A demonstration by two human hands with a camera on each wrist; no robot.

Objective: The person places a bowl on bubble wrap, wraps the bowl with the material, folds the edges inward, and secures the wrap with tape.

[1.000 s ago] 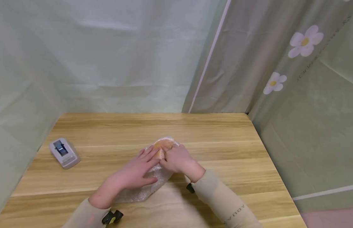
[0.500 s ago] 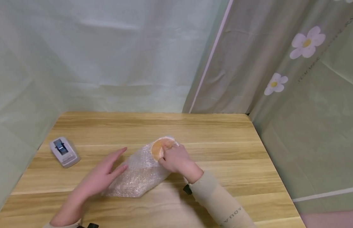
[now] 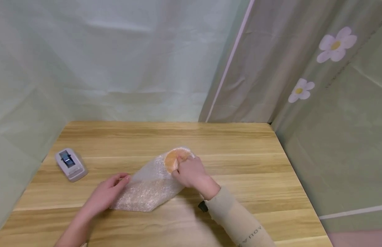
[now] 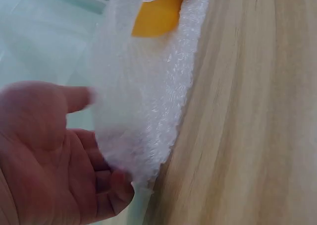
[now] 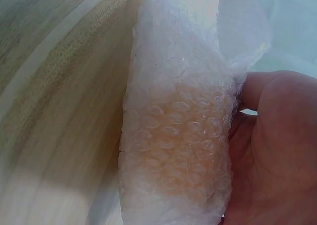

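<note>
A sheet of bubble wrap [image 3: 147, 188] lies diagonally over the table, with its far right end around a round orange thing [image 3: 170, 159]. What kind of thing it is I cannot tell. My right hand [image 3: 191, 171] grips that end from the right, fingers curled over it. In the right wrist view the wrapped body [image 5: 173, 136] shows faint orange through the bubbles. At the loose left end, my left hand [image 3: 106, 193] holds the bubble wrap's edge, its fingers bent. The left wrist view has the thumb at the film and the fingers [image 4: 116, 185] curled at its lower corner.
A grey-white tape dispenser [image 3: 71, 164] with a dark blue centre stands at the left of the wooden table [image 3: 240, 206]. Hanging cloth [image 3: 132, 68] encloses the table at the back and both sides.
My left hand has lifted off the wrapped orange end, moved left and taken the loose edge of the bubble wrap. The right hand has kept its hold.
</note>
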